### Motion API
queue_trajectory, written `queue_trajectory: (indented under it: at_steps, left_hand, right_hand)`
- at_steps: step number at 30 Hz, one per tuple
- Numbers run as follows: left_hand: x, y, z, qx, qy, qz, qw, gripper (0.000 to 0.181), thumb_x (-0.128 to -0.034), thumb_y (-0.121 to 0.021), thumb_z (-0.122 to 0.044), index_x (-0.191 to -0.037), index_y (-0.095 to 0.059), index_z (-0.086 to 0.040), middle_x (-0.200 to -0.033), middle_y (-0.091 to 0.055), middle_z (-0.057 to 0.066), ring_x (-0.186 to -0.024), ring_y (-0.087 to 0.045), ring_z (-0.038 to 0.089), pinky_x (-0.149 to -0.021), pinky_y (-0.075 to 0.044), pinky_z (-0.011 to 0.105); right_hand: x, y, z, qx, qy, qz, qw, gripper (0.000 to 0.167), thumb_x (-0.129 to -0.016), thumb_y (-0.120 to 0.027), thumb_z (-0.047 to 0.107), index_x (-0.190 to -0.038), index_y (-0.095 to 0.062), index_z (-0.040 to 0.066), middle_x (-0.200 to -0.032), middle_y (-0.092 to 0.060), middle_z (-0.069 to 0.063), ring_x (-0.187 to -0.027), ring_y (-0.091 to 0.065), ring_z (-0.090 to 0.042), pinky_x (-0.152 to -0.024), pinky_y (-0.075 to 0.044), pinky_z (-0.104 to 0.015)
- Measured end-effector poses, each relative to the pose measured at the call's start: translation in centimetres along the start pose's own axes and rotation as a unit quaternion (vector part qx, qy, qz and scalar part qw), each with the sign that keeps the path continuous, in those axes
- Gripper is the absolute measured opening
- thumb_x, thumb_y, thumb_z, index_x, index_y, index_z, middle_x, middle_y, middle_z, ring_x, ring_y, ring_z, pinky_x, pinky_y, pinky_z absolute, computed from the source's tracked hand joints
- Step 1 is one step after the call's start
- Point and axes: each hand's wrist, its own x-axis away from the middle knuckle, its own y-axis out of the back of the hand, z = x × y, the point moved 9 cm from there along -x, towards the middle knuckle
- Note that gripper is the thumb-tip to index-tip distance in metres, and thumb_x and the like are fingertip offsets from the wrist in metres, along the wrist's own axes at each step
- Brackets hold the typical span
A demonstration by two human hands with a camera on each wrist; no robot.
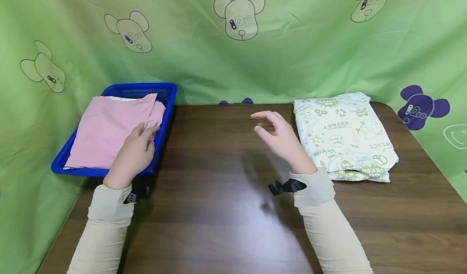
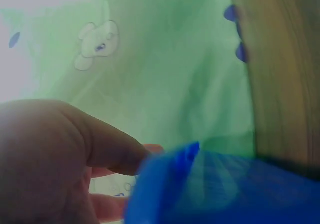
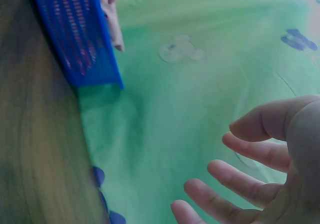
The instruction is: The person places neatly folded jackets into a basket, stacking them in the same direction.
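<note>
A folded pink cloth (image 1: 113, 124) lies in the blue plastic basket (image 1: 171, 93) at the left of the table. My left hand (image 1: 135, 154) is over the cloth's right part, beside the basket's near right rim. Its thumb and fingers are bent close together, but whether they pinch the cloth is hidden. In the left wrist view, the blue rim (image 2: 145, 199) covers the fingertips. My right hand (image 1: 279, 138) hovers above the middle of the table with nothing in it. Its spread, slightly bent fingers (image 3: 245, 181) show in the right wrist view.
A white package (image 1: 343, 136) with green printing lies flat at the back right of the brown wooden table (image 1: 219, 225). Behind and along the sides hangs a green curtain (image 1: 292, 63) with bear heads on it.
</note>
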Motion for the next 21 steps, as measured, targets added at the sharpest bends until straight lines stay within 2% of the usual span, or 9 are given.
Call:
queue_trajectory:
  at_steps: [5, 10, 12, 17, 19, 20, 21]
  left_hand:
    - [0.3, 0.5, -2.0, 0.025, -0.027, -0.064, 0.9973, 0.038, -0.0973, -0.052, -0.003, -0.134, -0.060, 0.005, -0.145, -0.046, 0.035, -0.134, -0.043, 0.053, -0.113, -0.029, 0.065]
    - [0.0, 0.0, -4.2, 0.083, -0.056, -0.113, 0.9885, 0.031, -0.0968, -0.055, -0.002, -0.125, -0.067, 0.002, -0.139, -0.056, 0.026, -0.132, -0.049, 0.043, -0.114, -0.034, 0.057]
    - [-0.2, -0.4, -5.3, 0.112, -0.072, -0.130, 0.9825, 0.029, -0.0964, -0.056, -0.001, -0.123, -0.068, 0.001, -0.136, -0.059, 0.023, -0.131, -0.051, 0.039, -0.113, -0.036, 0.052]
    - [-1.1, -1.7, -8.3, 0.173, -0.122, -0.172, 0.9621, 0.028, -0.0939, -0.059, -0.001, -0.120, -0.069, -0.003, -0.122, -0.067, 0.017, -0.119, -0.059, 0.031, -0.103, -0.044, 0.044]
    - [-1.7, -2.8, -9.3, 0.211, -0.133, -0.173, 0.9527, 0.029, -0.0929, -0.060, 0.000, -0.121, -0.068, -0.003, -0.118, -0.068, 0.016, -0.115, -0.061, 0.029, -0.100, -0.046, 0.042]
    - [-2.1, -3.5, -9.6, 0.242, -0.134, -0.165, 0.9466, 0.030, -0.0925, -0.060, 0.001, -0.121, -0.068, -0.002, -0.118, -0.068, 0.016, -0.114, -0.061, 0.028, -0.101, -0.047, 0.041]
    - [-2.5, -4.2, -10.0, 0.285, -0.133, -0.149, 0.9374, 0.031, -0.0923, -0.059, 0.004, -0.123, -0.066, 0.000, -0.118, -0.067, 0.017, -0.114, -0.062, 0.029, -0.101, -0.047, 0.039]
  right_hand:
    - [0.4, 1.7, -0.5, 0.015, -0.006, -0.009, 0.9998, 0.034, -0.098, -0.060, 0.005, -0.132, -0.062, 0.002, -0.131, -0.057, -0.017, -0.119, -0.057, -0.033, -0.105, -0.046, -0.048]
    - [0.6, 3.1, -0.7, 0.039, -0.012, -0.005, 0.9991, 0.034, -0.099, -0.060, 0.007, -0.133, -0.061, 0.003, -0.133, -0.058, -0.017, -0.123, -0.053, -0.034, -0.106, -0.042, -0.049]
    - [0.8, 3.6, -0.8, 0.046, -0.020, -0.003, 0.9987, 0.034, -0.100, -0.060, 0.009, -0.133, -0.061, 0.004, -0.133, -0.059, -0.016, -0.120, -0.055, -0.032, -0.102, -0.044, -0.046]
    - [1.2, 5.0, -1.2, 0.066, -0.034, -0.004, 0.9972, 0.036, -0.102, -0.058, 0.016, -0.136, -0.059, 0.005, -0.131, -0.060, -0.016, -0.110, -0.058, -0.030, -0.091, -0.045, -0.041]
    - [1.3, 5.6, -1.5, 0.073, -0.040, -0.007, 0.9965, 0.037, -0.102, -0.058, 0.018, -0.136, -0.059, 0.005, -0.131, -0.060, -0.016, -0.111, -0.058, -0.033, -0.091, -0.045, -0.043]
    - [1.5, 5.9, -1.7, 0.076, -0.046, -0.010, 0.9961, 0.036, -0.102, -0.057, 0.019, -0.136, -0.059, 0.005, -0.131, -0.059, -0.016, -0.111, -0.059, -0.034, -0.091, -0.046, -0.045]
    - [1.6, 6.1, -1.9, 0.080, -0.051, -0.010, 0.9955, 0.037, -0.103, -0.057, 0.021, -0.136, -0.059, 0.006, -0.132, -0.059, -0.016, -0.112, -0.059, -0.035, -0.091, -0.046, -0.047]
